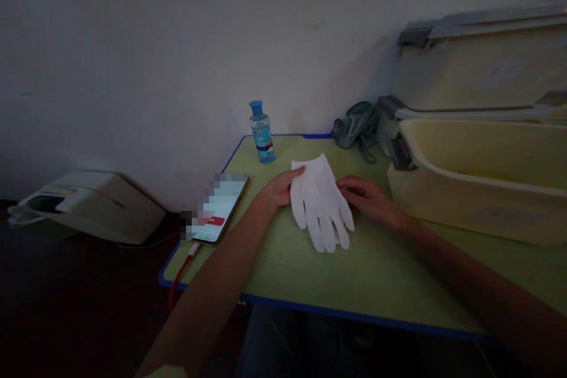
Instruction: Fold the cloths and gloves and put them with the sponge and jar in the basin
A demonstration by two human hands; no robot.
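Note:
White cloth gloves (pixel 316 195) lie in a flat stack over the table, cuffs away from me and fingers pointing toward me. Under the top glove, parts of another layer show at the fingertips. My left hand (pixel 281 187) grips the stack's left side near the cuff, thumb on top and the other fingers partly hidden. On the opposite side, my right hand (pixel 364 195) has its bent fingers at the glove's edge, pinching it near the thumb part.
The light green table (pixel 283 271) has a blue rim. A blue-capped bottle (pixel 263 136) stands at the back, and a phone (pixel 219 209) with a red cable (pixel 179 277) lies left. Dark crumpled fabric (pixel 357 125) and an open cream bin (pixel 469 201) sit right, before stacked boxes (pixel 482 71).

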